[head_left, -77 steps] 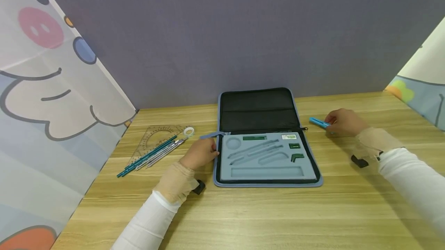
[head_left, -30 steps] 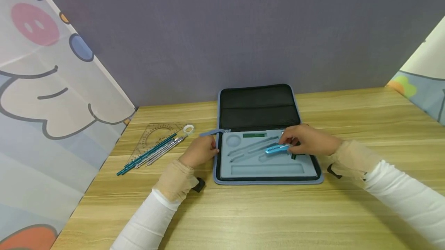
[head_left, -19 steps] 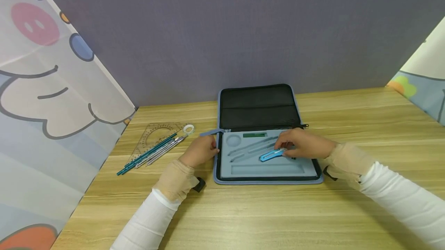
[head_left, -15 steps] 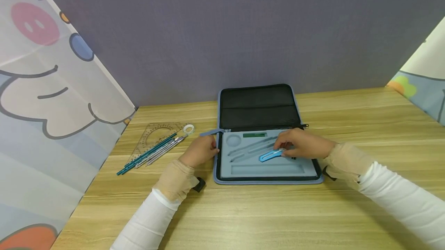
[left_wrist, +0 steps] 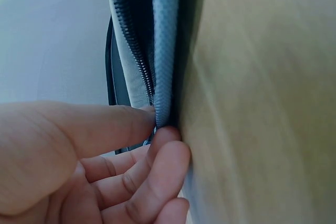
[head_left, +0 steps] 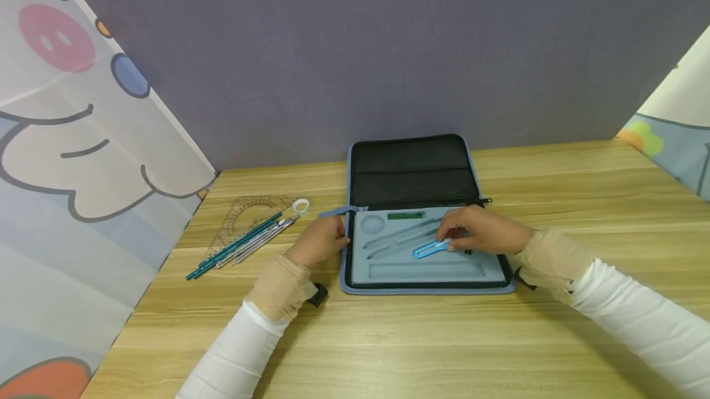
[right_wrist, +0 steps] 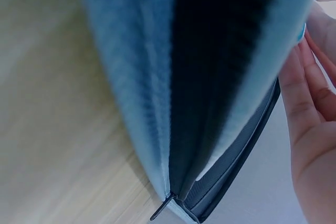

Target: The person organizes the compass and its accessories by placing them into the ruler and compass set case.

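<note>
An open zip case (head_left: pixel 410 291) with a grey-blue moulded tray (head_left: pixel 363 272) lies in the middle of the table. At its left side, my left hand (head_left: pixel 318 242) pinches the blue piped edge (left_wrist: pixel 166 51) between thumb and fingers, beside the zip. Over the tray's right half, my right hand (head_left: pixel 485 230) holds a light-blue utility knife (head_left: pixel 428 249) by one end. The knife overlaps the short rounded recess in the tray, its free end pointing left. In the right wrist view the case wall hides most of the knife; only a blue sliver shows by the fingers.
Left of the case lie a clear set square (head_left: pixel 232 221), teal pencils (head_left: pixel 233 250), a metal compass (head_left: pixel 287 222) and a white ring-shaped item (head_left: pixel 301 206). A green piece (head_left: pixel 406 216) sits in the tray's top slot. A grey partition (head_left: pixel 355 66) stands behind the table.
My right hand has brought the utility knife from the table right of the case leftward over the tray, then lowered it to the rounded recess. My left hand has stayed at the case edge.
</note>
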A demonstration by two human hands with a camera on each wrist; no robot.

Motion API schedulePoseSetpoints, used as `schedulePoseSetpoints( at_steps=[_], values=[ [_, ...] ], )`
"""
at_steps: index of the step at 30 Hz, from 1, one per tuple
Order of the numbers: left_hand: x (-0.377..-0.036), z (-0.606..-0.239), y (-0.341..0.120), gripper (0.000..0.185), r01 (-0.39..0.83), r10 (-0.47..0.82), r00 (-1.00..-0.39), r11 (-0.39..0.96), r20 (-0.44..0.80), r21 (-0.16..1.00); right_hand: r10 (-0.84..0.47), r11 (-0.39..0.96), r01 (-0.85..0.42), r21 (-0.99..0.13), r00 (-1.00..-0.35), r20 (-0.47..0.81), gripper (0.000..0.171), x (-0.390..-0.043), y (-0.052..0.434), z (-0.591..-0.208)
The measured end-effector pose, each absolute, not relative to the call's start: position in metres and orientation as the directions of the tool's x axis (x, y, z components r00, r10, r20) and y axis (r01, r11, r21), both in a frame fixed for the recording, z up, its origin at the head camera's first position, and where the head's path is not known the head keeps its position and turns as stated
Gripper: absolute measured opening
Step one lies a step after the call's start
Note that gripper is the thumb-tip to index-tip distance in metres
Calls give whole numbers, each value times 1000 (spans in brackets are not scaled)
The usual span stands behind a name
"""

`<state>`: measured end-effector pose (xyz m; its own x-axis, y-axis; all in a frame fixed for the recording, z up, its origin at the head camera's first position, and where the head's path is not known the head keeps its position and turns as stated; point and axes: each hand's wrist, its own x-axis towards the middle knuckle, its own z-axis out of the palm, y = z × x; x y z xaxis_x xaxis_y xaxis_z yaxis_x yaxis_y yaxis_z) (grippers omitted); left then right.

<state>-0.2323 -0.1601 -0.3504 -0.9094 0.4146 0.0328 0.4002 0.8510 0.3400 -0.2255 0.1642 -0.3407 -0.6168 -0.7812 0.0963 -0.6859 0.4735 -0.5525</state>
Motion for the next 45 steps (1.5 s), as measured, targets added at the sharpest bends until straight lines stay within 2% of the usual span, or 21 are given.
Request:
schedulePoseSetpoints(
  at_steps=[21,32,45],
  values=[
    [-233,-351,-160,15,395,409,-912,854,30,339,-762,509,-702,-498,-637,118,19,-221,158,-340],
    [-233,-351,-159,14,390,406,-913,856,23,339,-770,538,-773,-337,-613,179,17,-218,151,-341],
    [-232,-349,-159,14,395,410,-912,855,29,337,-776,557,-796,-237,-600,193,16,-213,147,-340]
  ],
)
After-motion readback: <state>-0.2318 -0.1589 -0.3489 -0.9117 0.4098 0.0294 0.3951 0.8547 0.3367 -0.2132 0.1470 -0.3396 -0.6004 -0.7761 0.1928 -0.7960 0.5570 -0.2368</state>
